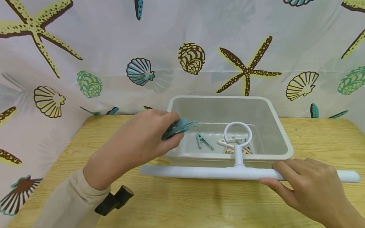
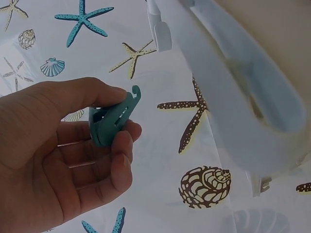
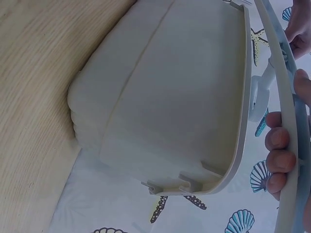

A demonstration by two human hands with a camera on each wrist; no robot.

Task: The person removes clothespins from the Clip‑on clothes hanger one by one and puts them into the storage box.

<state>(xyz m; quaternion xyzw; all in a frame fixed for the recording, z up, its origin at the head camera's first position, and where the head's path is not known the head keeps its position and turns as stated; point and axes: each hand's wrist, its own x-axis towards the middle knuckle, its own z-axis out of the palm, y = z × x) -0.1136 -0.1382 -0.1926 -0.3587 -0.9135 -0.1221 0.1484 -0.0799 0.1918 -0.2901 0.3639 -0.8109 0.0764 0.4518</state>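
My left hand (image 1: 147,136) pinches a teal clothespin (image 2: 114,119) between thumb and fingers, over the left side of a pale grey bin (image 1: 220,110). Whether more than one clip is in that grip is hard to tell. A pale plastic clothes hanger (image 1: 195,172) is held level in front of the bin by my right hand (image 1: 308,186), its fingers curled over the right part. The hanger's ring-shaped hook (image 1: 250,131) stands up over the bin's opening. Inside lie another teal clothespin (image 1: 204,142) and several white and beige clothespins (image 1: 228,150), partly hidden behind the hook.
The bin stands on a wooden table (image 1: 171,206), near its back edge. Behind and beside the table hangs a white cloth (image 1: 109,41) printed with starfish and shells. A black wrist camera (image 1: 116,200) sits on my left sleeve.
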